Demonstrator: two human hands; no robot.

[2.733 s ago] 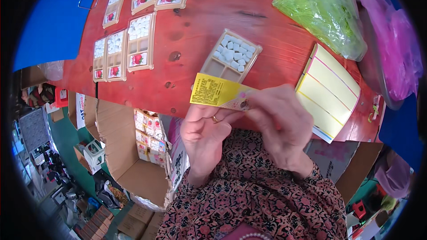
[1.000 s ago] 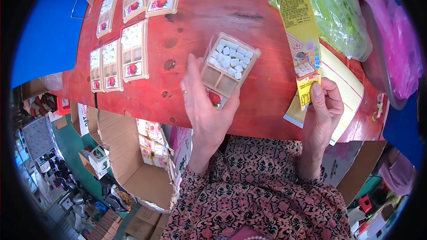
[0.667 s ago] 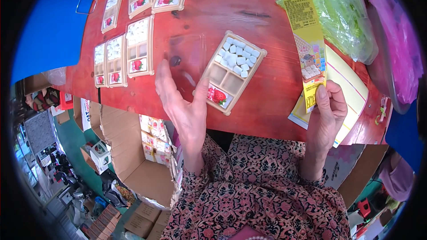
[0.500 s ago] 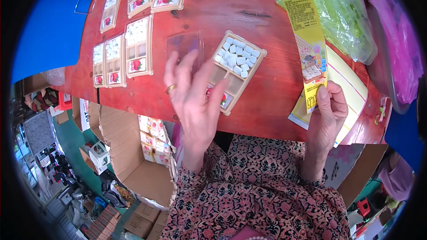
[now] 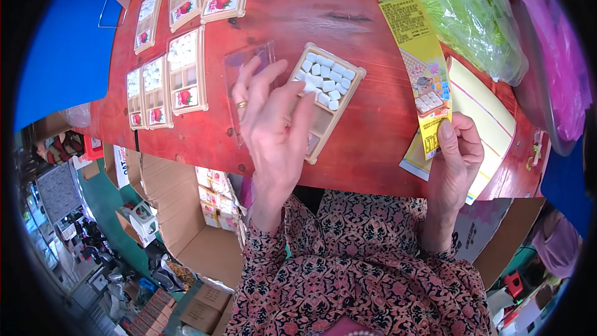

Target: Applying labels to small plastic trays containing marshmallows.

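The left hand [image 5: 273,140] reaches farther from the body than the right, its back turned up toward the head. Its fingers [image 5: 260,81] point forward, parted and loosely bent, and the left thumb [image 5: 301,121] stands out on the inner side, apart from the palm. The left wrist [image 5: 267,208] looks nearly straight above the cuff of the left sleeve [image 5: 261,249]. The right hand [image 5: 458,155], well apart from it, stays nearer the chest in a pinch, right thumb [image 5: 448,137] pressing against the bent index finger, the other fingers curled behind. The right wrist [image 5: 440,224] rises from the right sleeve [image 5: 435,252]
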